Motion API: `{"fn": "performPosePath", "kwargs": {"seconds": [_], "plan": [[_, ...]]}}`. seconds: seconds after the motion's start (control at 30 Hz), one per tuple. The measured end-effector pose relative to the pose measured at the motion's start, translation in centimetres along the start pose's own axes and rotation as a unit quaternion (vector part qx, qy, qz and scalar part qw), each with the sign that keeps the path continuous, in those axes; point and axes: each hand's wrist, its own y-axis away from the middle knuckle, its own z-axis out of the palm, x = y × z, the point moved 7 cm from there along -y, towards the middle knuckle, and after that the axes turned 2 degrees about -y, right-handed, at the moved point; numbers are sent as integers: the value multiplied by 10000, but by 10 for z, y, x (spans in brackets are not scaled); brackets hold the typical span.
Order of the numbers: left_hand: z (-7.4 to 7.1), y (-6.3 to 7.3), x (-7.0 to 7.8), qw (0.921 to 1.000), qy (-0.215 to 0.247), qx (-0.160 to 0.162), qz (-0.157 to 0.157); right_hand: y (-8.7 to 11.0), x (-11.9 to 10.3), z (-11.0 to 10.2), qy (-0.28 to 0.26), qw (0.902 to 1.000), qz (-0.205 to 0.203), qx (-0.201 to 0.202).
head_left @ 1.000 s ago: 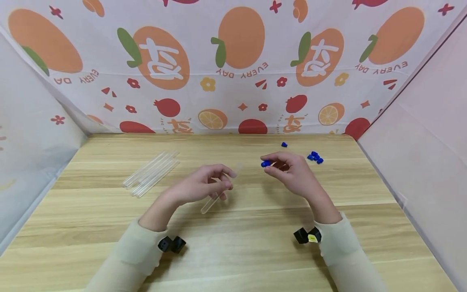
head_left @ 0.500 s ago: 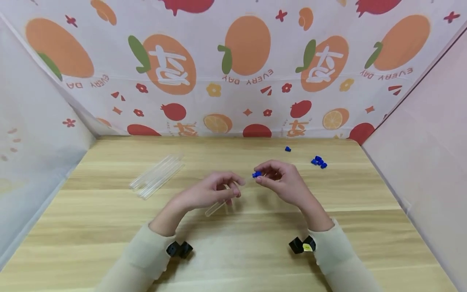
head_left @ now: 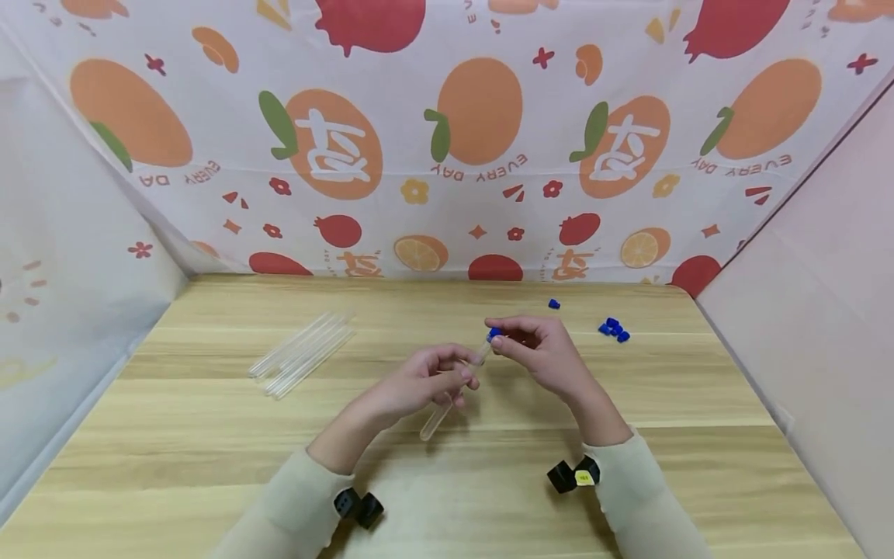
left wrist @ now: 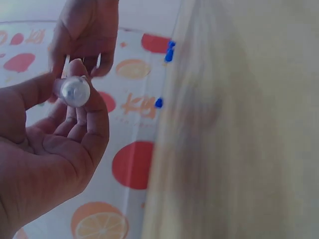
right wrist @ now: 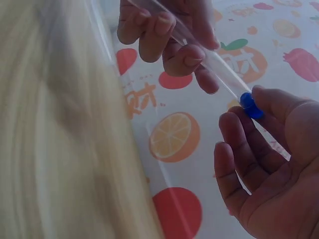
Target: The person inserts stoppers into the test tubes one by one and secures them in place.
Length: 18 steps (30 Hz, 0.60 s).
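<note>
My left hand (head_left: 433, 378) pinches a clear test tube (head_left: 436, 419) between thumb and fingers. The tube slants, its rounded end low toward me and its mouth up to the right. At that mouth sits a blue stopper (right wrist: 250, 105), which my right hand (head_left: 541, 349) pinches between thumb and forefinger. In the right wrist view the stopper is at the tube's end, in line with it. From the left wrist view the tube's rounded end (left wrist: 76, 91) faces the camera, hiding the stopper behind it.
Several clear test tubes (head_left: 303, 353) lie side by side on the wooden table (head_left: 209, 473) at the left. A small cluster of blue stoppers (head_left: 614, 329) lies at the back right, with a single blue stopper (head_left: 554, 303) nearby. A fruit-print cloth (head_left: 391, 140) hangs behind the table.
The hands have come together: the left has moved right with the test tube, the right has moved left with the blue stopper. The stopper, apart from the tube earlier, is now at its mouth.
</note>
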Motion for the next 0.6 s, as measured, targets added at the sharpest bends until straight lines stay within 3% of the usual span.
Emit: {"fn": "performPosePath", "kwargs": {"seconds": [0.1, 0.43, 0.6], "plan": [[6, 2, -6, 9998, 174, -1, -62, 1, 7, 3, -118, 9999, -4, -41], [13, 1, -4, 9985, 427, -323, -114, -4, 3, -3, -294, 9991, 43, 295], [15, 1, -4, 9975, 606, -308, -214, -2, 4, -4, -477, 9978, 157, 423]]}}
